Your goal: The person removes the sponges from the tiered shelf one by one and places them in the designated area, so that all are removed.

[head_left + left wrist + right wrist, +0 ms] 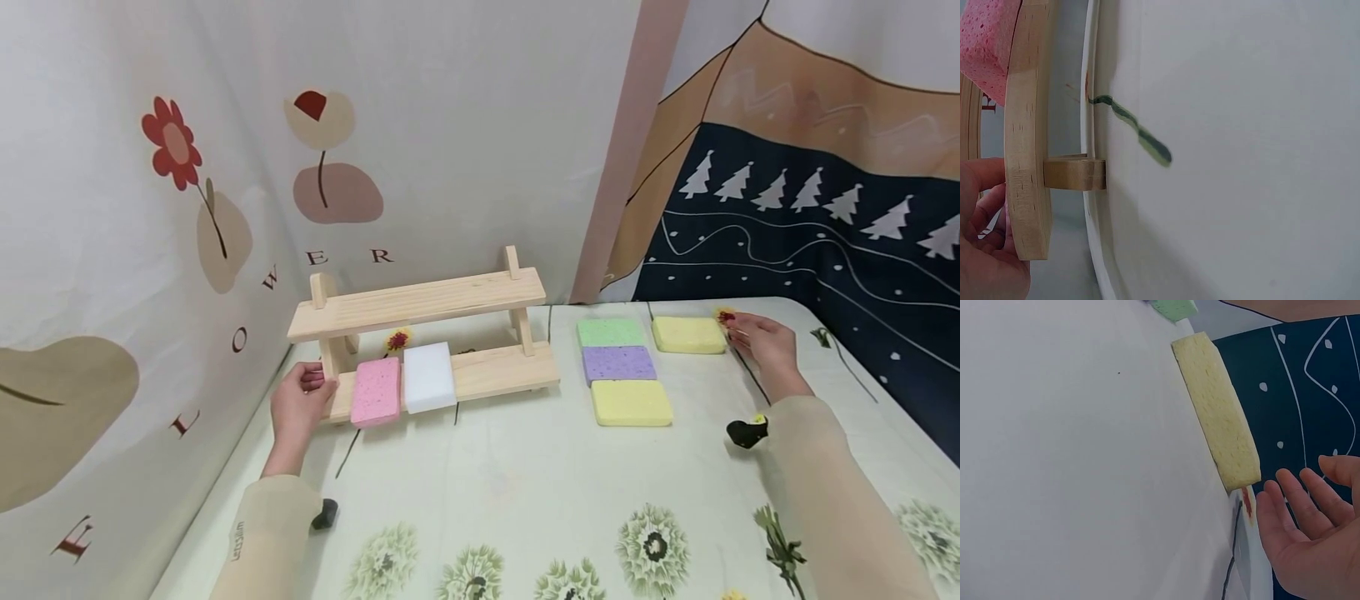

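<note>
My left hand (298, 402) is at the left end of a two-tier wooden shelf (442, 298), its fingers and thumb gripping the end of the lower board. In the left wrist view the fingers (984, 209) curl behind that board (1027, 137). A pink sponge (377, 390) and a white sponge (429, 377) lean side by side on the lower tier. At the back right of the table, my right hand (765, 346) hovers just beside a yellow sponge (687, 335). Its fingers (1304, 509) are spread and loosely bent, with nothing between them.
Left of that yellow sponge, green (610, 332), purple (619, 363) and another yellow sponge (632, 403) form a column. A flower-patterned cloth (510, 475) covers the table. Printed curtains (465, 125) hang close behind the shelf and along the left side.
</note>
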`<state>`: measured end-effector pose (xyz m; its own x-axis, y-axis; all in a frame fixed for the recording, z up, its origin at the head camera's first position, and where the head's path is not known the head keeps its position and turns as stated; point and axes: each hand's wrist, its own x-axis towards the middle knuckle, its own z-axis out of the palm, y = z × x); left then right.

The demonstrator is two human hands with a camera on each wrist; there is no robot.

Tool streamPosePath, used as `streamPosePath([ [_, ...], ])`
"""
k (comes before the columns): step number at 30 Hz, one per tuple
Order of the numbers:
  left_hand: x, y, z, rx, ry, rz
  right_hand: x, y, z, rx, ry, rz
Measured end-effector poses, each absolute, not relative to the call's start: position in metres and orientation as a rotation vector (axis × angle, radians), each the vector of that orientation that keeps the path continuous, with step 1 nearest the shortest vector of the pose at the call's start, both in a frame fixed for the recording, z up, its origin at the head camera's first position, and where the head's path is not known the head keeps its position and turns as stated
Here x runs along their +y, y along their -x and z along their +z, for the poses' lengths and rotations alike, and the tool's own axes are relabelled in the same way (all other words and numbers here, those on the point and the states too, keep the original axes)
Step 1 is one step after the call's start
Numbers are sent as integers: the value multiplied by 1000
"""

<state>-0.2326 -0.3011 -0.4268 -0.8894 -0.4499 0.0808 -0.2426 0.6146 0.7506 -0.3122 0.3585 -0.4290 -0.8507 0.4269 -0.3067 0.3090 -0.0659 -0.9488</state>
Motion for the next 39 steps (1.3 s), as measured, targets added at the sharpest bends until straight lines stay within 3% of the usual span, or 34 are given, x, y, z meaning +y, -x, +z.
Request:
streamPosePath([
  [9,-302,233,-429,-2590,-564,-1139,357,309,-431,-2175,876,2014],
  [16,-303,234,-431,-2585,-554,-1130,354,296,-429,-2036,724,2200],
  [39,-302,232,-427,-2573,-535,-1141,347,281,-432,-2197,561,2125],
])
